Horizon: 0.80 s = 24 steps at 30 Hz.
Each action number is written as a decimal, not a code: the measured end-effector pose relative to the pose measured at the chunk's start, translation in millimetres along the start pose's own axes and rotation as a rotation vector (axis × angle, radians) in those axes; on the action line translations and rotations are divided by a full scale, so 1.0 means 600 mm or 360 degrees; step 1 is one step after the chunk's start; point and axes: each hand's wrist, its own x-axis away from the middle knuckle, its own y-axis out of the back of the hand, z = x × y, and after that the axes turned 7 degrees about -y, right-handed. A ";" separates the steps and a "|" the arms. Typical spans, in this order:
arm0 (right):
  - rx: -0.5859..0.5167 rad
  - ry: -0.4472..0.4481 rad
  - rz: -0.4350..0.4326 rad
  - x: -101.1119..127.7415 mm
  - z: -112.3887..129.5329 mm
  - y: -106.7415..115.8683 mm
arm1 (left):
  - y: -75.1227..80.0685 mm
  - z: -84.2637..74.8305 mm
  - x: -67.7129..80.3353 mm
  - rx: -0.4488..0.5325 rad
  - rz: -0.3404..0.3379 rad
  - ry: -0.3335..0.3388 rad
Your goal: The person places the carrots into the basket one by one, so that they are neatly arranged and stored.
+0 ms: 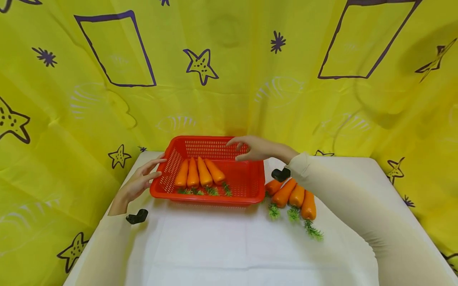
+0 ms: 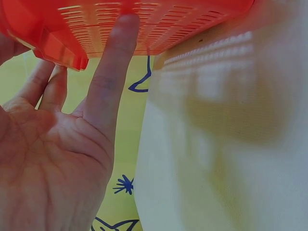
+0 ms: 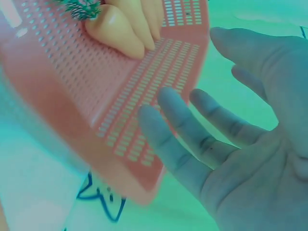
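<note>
On the white table (image 1: 200, 246) nearest us, bare cloth. Further out, four loose carrots (image 1: 294, 196) lie right of the basket (image 1: 247, 186), tops toward us, under our right sleeve. Red basket sits mid-table, four more carrots (image 1: 198, 173) lined up in its left half.

Our left hand (image 1: 137, 183) is at the basket's left wall, fingers straight. Head view can't confirm contact; left wrist view does: one fingertip (image 2: 126, 29) touches the mesh wall, nothing gripped.

Our right hand (image 1: 252, 149) hovers over the basket's far right corner, fingers spread and relaxed, holding nothing. Right wrist view, tinted green, shows the palm clear of the basket floor (image 3: 144, 91).

Behind: yellow curtain (image 1: 229, 79).
</note>
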 end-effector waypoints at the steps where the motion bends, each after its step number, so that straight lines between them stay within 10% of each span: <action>1: -0.0019 0.0003 -0.0021 0.010 -0.004 0.003 | 0.000 0.000 0.000 0.0002 -0.0001 -0.0002; 24: -0.0294 -0.0156 -0.0425 0.291 -0.150 0.012 | -0.003 -0.003 -0.001 -0.0025 -0.0007 0.0050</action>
